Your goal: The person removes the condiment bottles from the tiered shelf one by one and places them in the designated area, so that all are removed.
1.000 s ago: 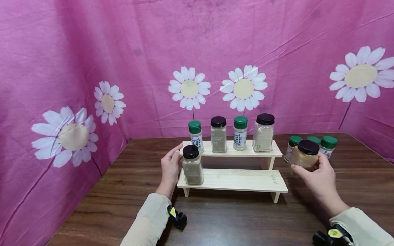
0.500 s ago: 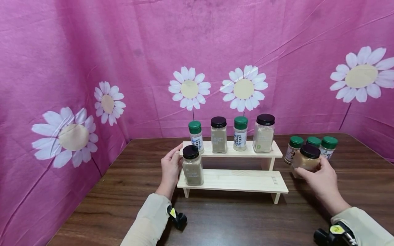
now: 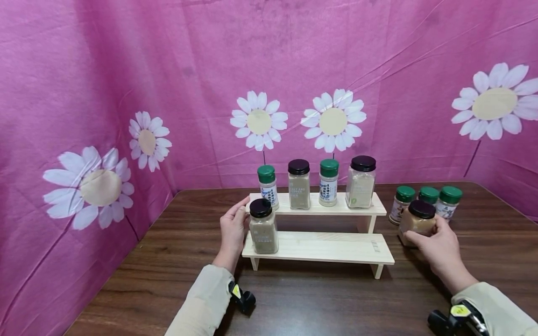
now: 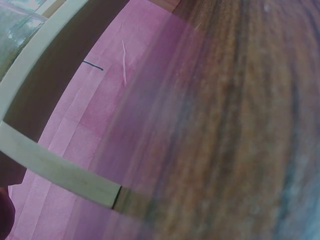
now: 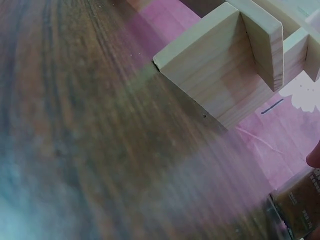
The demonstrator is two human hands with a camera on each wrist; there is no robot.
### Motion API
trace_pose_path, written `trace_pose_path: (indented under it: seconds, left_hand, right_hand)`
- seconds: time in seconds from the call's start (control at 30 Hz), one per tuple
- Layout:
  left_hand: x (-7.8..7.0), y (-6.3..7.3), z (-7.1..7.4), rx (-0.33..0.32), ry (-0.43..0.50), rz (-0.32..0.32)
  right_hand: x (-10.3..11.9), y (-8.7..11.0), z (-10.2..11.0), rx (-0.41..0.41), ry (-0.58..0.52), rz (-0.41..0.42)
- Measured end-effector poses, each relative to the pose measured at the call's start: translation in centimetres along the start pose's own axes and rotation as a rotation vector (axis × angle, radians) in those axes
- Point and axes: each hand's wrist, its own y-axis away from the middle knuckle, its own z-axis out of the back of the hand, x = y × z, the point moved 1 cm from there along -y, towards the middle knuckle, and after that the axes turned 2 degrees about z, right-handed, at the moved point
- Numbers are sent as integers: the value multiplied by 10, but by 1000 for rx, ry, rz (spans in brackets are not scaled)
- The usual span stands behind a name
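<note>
My right hand (image 3: 439, 247) grips a squarish glass spice jar (image 3: 418, 226) with a black lid and brown powder, low at the table, right of the two-tier wooden rack (image 3: 328, 247). Part of this jar (image 5: 300, 205) shows at the corner of the right wrist view, a fingertip on it. My left hand (image 3: 233, 233) holds the left end of the rack's upper shelf; some fingers are hidden behind it. Beside that hand, a black-lidded jar (image 3: 263, 228) stands at the left of the lower shelf. On the upper shelf, green-capped shakers (image 3: 328, 184) alternate with black-lidded jars (image 3: 299, 186).
Green-capped shakers (image 3: 447, 203) stand together on the brown wooden table (image 3: 319, 303), just behind the jar in my right hand. A pink cloth (image 3: 201, 93) with white flowers hangs behind the table. The rack's end board (image 5: 210, 70) fills the upper right wrist view.
My right hand has lowered the brown-powder jar toward the table, slightly toward me, in front of the green-capped shakers. My left hand has stayed at the rack's end.
</note>
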Motion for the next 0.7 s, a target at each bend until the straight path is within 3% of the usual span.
trace_pose_path:
  seconds: [0.33,0.7]
  left_hand:
    - [0,0,1,2,2,4]
    - [0,0,0,0,-1,-9]
  right_hand:
    - [-3,-1,-1,20,-32,-29]
    - [0,-4,2,84,22,30]
